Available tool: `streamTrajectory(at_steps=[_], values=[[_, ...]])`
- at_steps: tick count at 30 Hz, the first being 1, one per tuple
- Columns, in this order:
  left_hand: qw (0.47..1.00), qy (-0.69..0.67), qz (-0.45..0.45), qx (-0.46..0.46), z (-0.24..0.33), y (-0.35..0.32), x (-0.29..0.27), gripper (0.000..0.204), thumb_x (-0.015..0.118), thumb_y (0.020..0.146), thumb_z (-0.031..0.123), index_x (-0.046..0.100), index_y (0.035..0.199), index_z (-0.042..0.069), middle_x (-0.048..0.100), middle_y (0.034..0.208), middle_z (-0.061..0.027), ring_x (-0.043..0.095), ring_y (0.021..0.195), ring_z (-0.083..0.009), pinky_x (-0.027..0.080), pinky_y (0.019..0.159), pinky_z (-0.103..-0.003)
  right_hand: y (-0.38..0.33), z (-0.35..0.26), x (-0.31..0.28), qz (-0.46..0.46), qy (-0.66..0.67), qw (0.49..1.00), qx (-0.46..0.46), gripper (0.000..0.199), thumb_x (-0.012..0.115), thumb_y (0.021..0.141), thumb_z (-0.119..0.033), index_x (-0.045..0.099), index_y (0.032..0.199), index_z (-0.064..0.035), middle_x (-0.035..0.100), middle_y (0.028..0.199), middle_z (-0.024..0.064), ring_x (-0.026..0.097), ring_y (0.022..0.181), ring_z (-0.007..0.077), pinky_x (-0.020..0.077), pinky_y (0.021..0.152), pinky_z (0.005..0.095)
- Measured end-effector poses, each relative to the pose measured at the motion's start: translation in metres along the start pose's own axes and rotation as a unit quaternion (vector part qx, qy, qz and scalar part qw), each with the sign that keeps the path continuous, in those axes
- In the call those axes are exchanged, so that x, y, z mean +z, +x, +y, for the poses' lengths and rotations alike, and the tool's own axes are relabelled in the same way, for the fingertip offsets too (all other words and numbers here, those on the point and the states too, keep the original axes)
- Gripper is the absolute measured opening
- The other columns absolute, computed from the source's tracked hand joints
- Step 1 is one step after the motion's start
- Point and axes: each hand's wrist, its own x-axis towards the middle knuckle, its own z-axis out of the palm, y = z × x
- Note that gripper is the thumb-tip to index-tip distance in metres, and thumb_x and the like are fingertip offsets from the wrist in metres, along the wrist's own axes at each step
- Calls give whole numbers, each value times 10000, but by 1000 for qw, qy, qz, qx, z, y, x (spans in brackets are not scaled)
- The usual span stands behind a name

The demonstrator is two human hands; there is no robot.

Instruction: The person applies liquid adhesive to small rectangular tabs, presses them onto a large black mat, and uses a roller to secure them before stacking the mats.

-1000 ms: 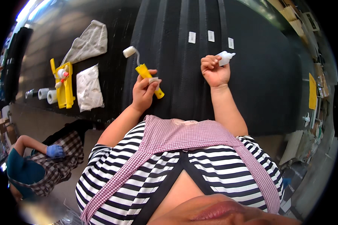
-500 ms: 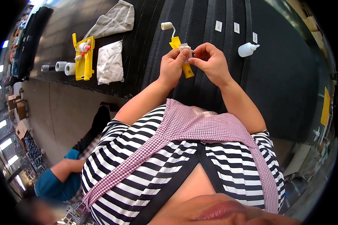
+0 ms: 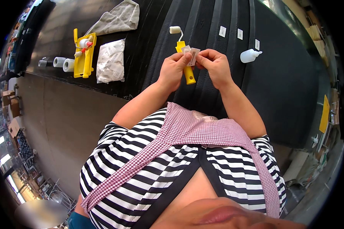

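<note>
2 hands (image 3: 195,65) still pinch the small white label (image 3: 191,55), now slightly lower in view.

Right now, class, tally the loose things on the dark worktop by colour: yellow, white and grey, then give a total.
Yellow: 2, the roller handle and the tray.
White: 7, squeeze bottle, bag, two tape rolls, three small tags.
Grey: 1, the cloth.
Total: 10.
The left hand and right hand hold small labels, not counted.
</note>
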Motion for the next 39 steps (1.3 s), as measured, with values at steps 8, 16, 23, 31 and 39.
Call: streamTrajectory(at_steps=[8, 16, 23, 31, 39], values=[[1000, -8, -6, 14, 0, 5, 6, 360, 647, 994, 318, 700, 1112, -18, 688, 973, -84, 630, 881, -155, 496, 849, -335, 0, -3, -4, -4, 11, 1000, -27, 104, 718, 917, -114, 727, 945, -14, 720, 876, 81, 672, 803, 147, 544, 752, 273], [1000, 0, -5, 12, 1, 4, 17, 362, 639, 997, 332, 707, 1096, -10, 682, 971, -70, 617, 891, -149, 488, 865, -329, -3, -4, -6, 14, -29, 999, -42, 180, 809, 854, -149, 708, 900, -7, 712, 857, 85, 691, 817, 158, 553, 782, 275], [1000, 10, -16, -4, 0, 6, 19, 372, 620, 1008, 337, 699, 1101, -14, 674, 972, -82, 611, 897, -160, 485, 857, -335, -2, -10, -8, 8, -13, 1000, -18, 136, 760, 890, -122, 710, 907, 4, 720, 851, 94, 694, 799, 164, 558, 773, 285], [999, 37, -8, -1, 1, 8, 16, 358, 606, 1020, 314, 699, 1092, -24, 669, 940, -75, 616, 836, -153, 501, 802, -311, 1, -17, -22, -19, -169, 985, -22, 123, 699, 913, -95, 717, 940, 24, 720, 847, 94, 680, 760, 151, 553, 742, 280], [997, 79, 10, 22, -2, 10, 16, 357, 595, 1027, 302, 701, 1090, -33, 679, 944, -77, 628, 848, -147, 511, 806, -306, 0, -14, -23, -15, -284, 955, -82, 123, 627, 944, -82, 693, 957, 22, 700, 876, 78, 666, 784, 137, 540, 738, 282]])
